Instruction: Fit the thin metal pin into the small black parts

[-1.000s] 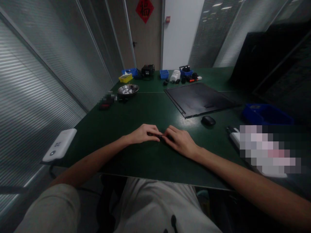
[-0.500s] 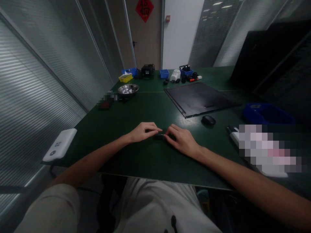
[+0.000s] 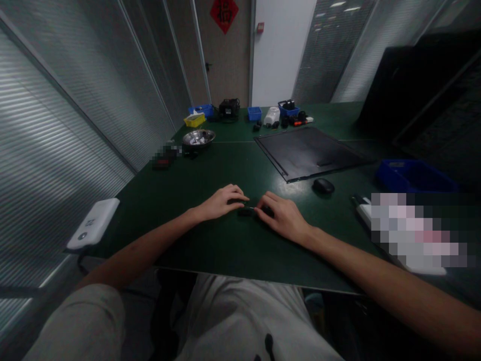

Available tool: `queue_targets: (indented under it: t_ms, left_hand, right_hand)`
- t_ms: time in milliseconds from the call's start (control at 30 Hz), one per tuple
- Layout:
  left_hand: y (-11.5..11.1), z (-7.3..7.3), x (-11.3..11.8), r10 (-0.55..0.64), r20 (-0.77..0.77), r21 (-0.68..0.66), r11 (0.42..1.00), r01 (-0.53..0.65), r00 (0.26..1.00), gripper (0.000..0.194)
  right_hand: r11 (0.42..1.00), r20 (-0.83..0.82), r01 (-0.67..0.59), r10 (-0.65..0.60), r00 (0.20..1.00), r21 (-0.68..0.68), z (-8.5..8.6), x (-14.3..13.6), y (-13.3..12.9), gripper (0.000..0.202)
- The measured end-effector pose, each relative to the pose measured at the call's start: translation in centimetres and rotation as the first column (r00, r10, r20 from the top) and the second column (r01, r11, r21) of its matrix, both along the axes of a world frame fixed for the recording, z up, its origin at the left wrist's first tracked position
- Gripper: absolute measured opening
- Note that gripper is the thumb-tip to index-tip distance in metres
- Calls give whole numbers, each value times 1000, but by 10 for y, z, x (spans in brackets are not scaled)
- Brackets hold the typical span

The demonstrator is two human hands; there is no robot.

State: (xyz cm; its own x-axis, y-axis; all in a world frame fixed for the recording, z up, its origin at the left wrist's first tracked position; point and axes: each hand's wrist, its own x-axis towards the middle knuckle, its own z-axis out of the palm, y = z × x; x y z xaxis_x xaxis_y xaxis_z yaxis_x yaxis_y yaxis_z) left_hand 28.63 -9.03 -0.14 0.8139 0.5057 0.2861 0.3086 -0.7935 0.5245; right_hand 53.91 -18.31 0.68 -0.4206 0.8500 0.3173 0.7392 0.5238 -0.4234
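Note:
Over the dark green table, my left hand point(image 3: 226, 201) lies palm down, its thumb and fingers apart, fingertips beside a small dark piece point(image 3: 246, 212). My right hand point(image 3: 282, 214) rests on the tabletop with thumb and forefinger pinched together. From that pinch a thin shiny piece point(image 3: 251, 207) points left toward my left fingertips. Its kind is too small to make out, and the rest of it is hidden by my right hand. Whether it touches the small dark piece I cannot tell.
A black computer mouse point(image 3: 323, 186) and a large black mat point(image 3: 311, 153) are ahead on the right. At far left are a metal bowl point(image 3: 198, 138) and a white box point(image 3: 93, 224). A blue tray point(image 3: 413, 173) stands right; small bins line the back.
My left thumb and fingers have spread a little apart, showing more of the thin shiny piece. My right hand stays almost where it was, still pinched.

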Motion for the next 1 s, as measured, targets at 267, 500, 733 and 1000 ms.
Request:
queue_targets:
  t_ms: [267,500,733,1000]
  left_hand:
    - [-14,16,0,-105,33,-47,993,107,994,24]
    - [-8,8,0,-18,24,13,1000,17,1000,19]
    - [-6,11,-2,-15,-90,148,989,28,996,29]
    - [12,10,-18,129,-212,284,957,-65,969,35]
  right_hand:
    - [1000,-19,7,-6,1000,9,0,4,0,15]
    - [1000,-29,14,-14,999,-12,1,5,0,13]
    - [1000,-48,9,-10,999,-18,2,5,0,13]
    - [1000,-69,9,-9,998,3,-3,7,1,14]
